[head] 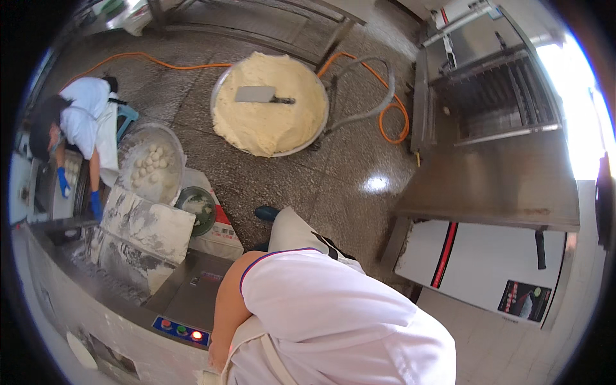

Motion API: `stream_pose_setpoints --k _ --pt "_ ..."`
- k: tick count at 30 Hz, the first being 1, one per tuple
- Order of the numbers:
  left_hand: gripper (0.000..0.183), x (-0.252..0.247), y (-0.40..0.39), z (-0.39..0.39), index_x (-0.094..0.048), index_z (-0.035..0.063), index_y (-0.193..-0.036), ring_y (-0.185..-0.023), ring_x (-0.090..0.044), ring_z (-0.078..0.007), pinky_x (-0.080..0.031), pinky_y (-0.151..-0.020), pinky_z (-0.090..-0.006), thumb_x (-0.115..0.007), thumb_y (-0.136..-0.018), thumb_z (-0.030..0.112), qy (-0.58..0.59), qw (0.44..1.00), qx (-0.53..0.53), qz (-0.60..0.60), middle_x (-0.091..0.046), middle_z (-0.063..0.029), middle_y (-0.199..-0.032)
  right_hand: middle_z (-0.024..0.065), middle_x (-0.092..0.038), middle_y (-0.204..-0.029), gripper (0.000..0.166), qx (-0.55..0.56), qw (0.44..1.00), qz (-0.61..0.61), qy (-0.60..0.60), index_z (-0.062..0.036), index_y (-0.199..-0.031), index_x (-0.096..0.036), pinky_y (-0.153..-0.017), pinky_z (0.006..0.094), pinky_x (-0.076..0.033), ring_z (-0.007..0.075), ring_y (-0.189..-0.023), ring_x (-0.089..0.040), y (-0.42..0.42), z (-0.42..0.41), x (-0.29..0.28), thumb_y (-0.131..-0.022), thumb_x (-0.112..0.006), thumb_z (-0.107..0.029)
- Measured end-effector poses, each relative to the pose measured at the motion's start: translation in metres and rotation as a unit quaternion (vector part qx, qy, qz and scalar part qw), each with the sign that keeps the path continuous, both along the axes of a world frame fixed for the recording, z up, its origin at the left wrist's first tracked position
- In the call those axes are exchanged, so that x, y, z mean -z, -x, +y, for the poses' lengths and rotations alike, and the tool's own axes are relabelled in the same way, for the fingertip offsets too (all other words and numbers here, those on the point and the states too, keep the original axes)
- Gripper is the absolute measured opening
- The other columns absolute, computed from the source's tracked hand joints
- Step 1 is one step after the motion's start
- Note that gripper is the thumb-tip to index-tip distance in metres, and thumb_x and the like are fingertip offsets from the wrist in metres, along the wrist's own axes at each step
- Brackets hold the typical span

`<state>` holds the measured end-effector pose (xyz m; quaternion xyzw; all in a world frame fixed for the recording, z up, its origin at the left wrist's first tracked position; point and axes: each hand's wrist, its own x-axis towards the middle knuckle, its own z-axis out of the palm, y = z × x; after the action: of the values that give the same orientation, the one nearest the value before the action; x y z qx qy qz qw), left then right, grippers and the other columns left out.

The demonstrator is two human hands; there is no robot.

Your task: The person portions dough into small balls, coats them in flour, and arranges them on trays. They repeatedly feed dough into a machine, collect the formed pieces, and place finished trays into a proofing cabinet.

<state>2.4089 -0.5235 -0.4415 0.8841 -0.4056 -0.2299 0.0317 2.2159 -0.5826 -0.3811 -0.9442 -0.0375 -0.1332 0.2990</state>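
Observation:
A bare arm, seemingly my left, comes out of a white sleeve beside the steel machine. What seems to be part of my left hand [218, 357] shows at the machine's front edge, mostly hidden by cream apron cloth; its grip cannot be told. My right hand is out of view. Close by is a control panel [181, 331] with several buttons, one lit red. Behind it a flour-dusted board [149, 224] leans over the machine's floury trough. Farther off, a large round tub [327, 103] holds pale yellow dough [269, 125], with a flat metal scraper [255, 94] on top.
At left a co-worker [84, 113] in blue gloves bends beside a floury basin [180, 144] of dough balls [153, 161]. A green bowl [210, 204] stands near the board. An orange hose [405, 122] crosses the floor. A steel cabinet [486, 173] stands at right, above a white panel [486, 255].

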Motion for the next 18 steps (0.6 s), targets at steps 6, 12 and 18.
stream_pose_setpoints --k 6,12,18 --pt "0.054 -0.019 -0.052 0.06 -0.049 -0.0038 -0.117 -0.115 -0.044 -0.0319 -0.033 -0.097 -0.0374 -0.039 -0.087 0.04 0.053 0.99 -0.131 0.007 -0.049 -0.0183 -0.124 0.0268 -0.03 -0.123 0.078 -0.022 0.999 0.028 -0.007 0.0079 -0.115 -0.037 -0.096 0.043 -0.024 0.037 -0.117 -0.028 -0.017 0.006 -0.037 -0.062 -0.068 -0.04" --pt "0.051 -0.048 -0.087 0.107 -0.052 -0.0047 -0.115 -0.109 -0.048 -0.0354 -0.036 -0.092 -0.0404 -0.037 -0.089 0.036 0.176 0.968 -0.178 -0.005 -0.053 -0.0206 -0.118 0.0296 -0.018 -0.137 0.104 -0.115 0.992 0.048 0.026 0.0107 -0.128 -0.027 -0.106 0.0434 -0.015 0.0393 -0.129 -0.016 -0.049 0.02 -0.063 -0.056 -0.074 -0.047" --pt "0.059 -0.049 -0.077 0.125 -0.042 -0.0022 -0.127 -0.119 -0.041 -0.0341 -0.03 -0.1 -0.0375 -0.042 -0.087 0.041 0.22 0.932 -0.279 0.077 -0.047 -0.0225 -0.125 0.029 -0.015 -0.141 0.113 -0.229 0.971 0.063 0.029 0.0086 -0.134 -0.024 -0.11 0.0435 -0.012 0.0389 -0.133 -0.014 -0.107 0.044 -0.03 -0.052 -0.076 -0.05"
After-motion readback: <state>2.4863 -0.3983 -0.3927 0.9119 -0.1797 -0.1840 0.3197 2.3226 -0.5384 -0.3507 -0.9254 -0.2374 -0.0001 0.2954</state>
